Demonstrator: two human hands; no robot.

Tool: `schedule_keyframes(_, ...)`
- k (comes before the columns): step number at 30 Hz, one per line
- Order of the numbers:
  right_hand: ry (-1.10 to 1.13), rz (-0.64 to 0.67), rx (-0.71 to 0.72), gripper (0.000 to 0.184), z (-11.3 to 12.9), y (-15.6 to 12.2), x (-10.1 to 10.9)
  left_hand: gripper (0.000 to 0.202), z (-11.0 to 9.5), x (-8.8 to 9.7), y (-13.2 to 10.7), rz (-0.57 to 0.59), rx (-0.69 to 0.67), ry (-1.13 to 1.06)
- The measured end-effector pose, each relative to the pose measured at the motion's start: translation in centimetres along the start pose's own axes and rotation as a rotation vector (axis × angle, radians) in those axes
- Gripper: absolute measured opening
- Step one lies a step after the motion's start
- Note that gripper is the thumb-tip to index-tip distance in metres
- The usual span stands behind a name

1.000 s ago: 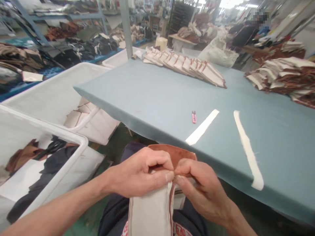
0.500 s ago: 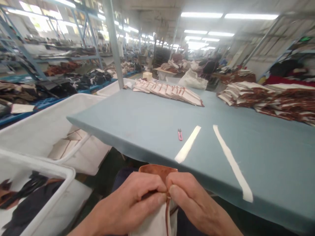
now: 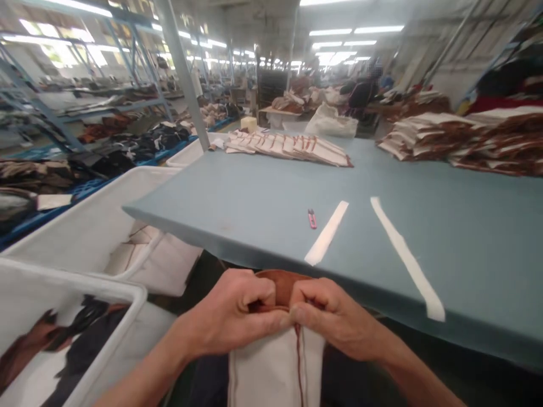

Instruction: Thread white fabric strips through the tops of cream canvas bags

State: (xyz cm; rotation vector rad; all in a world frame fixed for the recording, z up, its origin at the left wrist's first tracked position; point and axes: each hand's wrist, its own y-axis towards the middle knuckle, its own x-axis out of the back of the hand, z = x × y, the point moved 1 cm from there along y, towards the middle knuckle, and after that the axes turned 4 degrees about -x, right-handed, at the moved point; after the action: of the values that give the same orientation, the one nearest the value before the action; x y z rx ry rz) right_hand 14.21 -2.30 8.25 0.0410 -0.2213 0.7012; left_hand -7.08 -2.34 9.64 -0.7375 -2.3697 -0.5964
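Both hands grip one fabric piece (image 3: pixel 274 370) in front of my lap, below the table's near edge. It is cream cloth with a brown seam down its middle and a brown leather-like top. My left hand (image 3: pixel 231 314) is closed on the top edge from the left, thumb lying along the seam. My right hand (image 3: pixel 331 316) is closed on the same edge from the right, its thumb meeting the left one. The fingers of both hands curl over the brown top.
A grey-blue table (image 3: pixel 254 192) spreads ahead, carrying small red snips (image 3: pixel 312 219), two white strips (image 3: pixel 326 233) (image 3: pixel 407 257), a fanned row of cream pieces (image 3: pixel 288 146) and tall stacks (image 3: pixel 462 138) at right. White bins (image 3: pixel 102 226) (image 3: pixel 63 339) stand at left. A person works far back.
The view tipped up from the table to the hall and then dipped slightly. My hands kept pinching the piece's top edge and have closed more tightly, fingers curled further over the brown top.
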Motion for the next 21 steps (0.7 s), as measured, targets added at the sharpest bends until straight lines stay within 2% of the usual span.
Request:
schedule_keyframes(3,-0.13,-0.067,-0.031,0.039,-0.6,-1.3,0.9,0.046,0.3,0.8,0.1,0.131,0.111,-0.235)
schedule_keyframes(8,-0.287,-0.226,-0.05,0.037,-2.8,-2.7,1.7,0.057,0.7,1.2,0.0,0.142,0.13,-0.477)
schedule_keyframes(12,-0.341,-0.269,-0.077,0.034,-4.8,-2.0,1.4,0.036,1.1,0.9,0.0,0.176,0.116,-0.467)
schedule_keyframes(15,-0.367,-0.266,-0.05,0.031,-5.6,-1.2,1.1,0.02,1.5,0.8,-0.1,0.2,0.163,-0.557)
schedule_keyframes(21,-0.354,-0.23,-0.005,0.03,-5.9,0.4,0.7,0.017,1.5,0.9,-0.4,0.169,0.166,-0.645)
